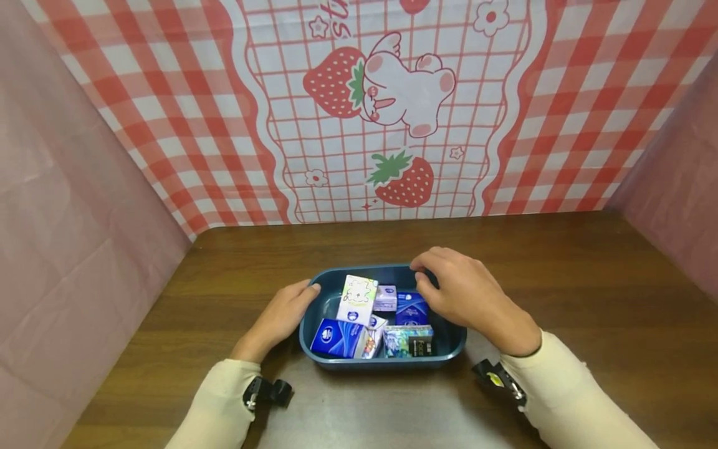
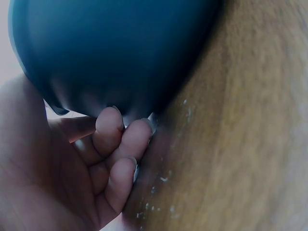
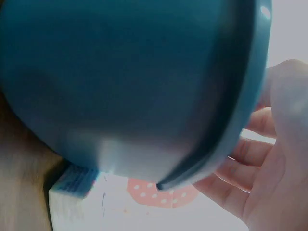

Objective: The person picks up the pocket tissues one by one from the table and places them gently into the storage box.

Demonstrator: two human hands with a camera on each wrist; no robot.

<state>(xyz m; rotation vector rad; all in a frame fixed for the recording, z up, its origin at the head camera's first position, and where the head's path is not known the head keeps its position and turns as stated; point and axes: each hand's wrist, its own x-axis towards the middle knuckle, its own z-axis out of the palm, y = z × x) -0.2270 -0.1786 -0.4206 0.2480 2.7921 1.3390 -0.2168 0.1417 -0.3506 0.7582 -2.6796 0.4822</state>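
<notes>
A dark blue plastic basin (image 1: pixel 384 363) stands on the table with several small tissue packs inside. Among them are a white patterned pack (image 1: pixel 358 296), a blue pack (image 1: pixel 335 338), another blue pack (image 1: pixel 411 308) and a green-blue pack (image 1: pixel 399 342). My left hand (image 1: pixel 285 312) grips the basin's left end, thumb on the rim, fingers curled against the outer wall in the left wrist view. Over the basin's back right corner is my right hand (image 1: pixel 462 290), its fingers loosely bent near the far rim, thumb and forefinger apart. Nothing shows between them.
The brown wooden table (image 1: pixel 224 262) extends around the basin. Behind it hangs a red-and-white checked cloth (image 1: pixel 387 137) with strawberries. Pink cloth (image 1: pixel 73 218) hangs at both sides. In the right wrist view, a washed-out white object (image 3: pixel 72 202) with a bluish side lies beyond the basin.
</notes>
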